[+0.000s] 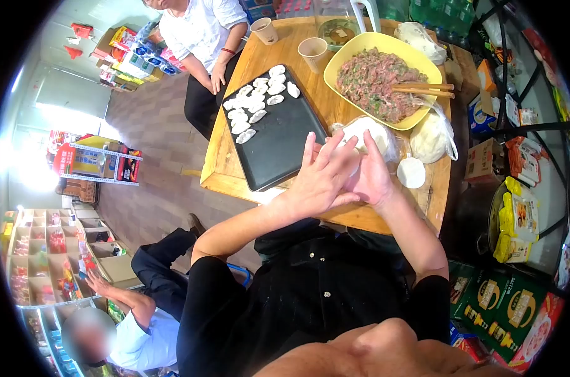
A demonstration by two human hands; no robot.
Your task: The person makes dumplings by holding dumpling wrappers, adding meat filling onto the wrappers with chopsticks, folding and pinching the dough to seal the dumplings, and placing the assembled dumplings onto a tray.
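Both my hands are raised above the table's near edge, touching each other. My left hand (pixel 321 178) has its fingers spread, and its palm side lies against my right hand (pixel 371 178), whose fingers are stretched out too. No object shows between them. Just beyond is a white round stack (pixel 368 133) in a plastic bag. A small white disc (pixel 411 173) lies to the right, below a bag of dough (pixel 428 137). White dumplings (pixel 257 103) stand in rows on a black tray (pixel 272 149). A yellow bowl (pixel 331 74) holds minced filling (pixel 376 81) and chopsticks (pixel 423 90).
Paper cups (pixel 312 53) and a clear pitcher (pixel 339 31) stand at the table's (pixel 219 164) far side. One person (pixel 203 38) sits beyond the tray; another (pixel 143 333) is at lower left near shelves (pixel 52 257). Boxes (pixel 498 308) and a dark pot (pixel 486 217) are at right.
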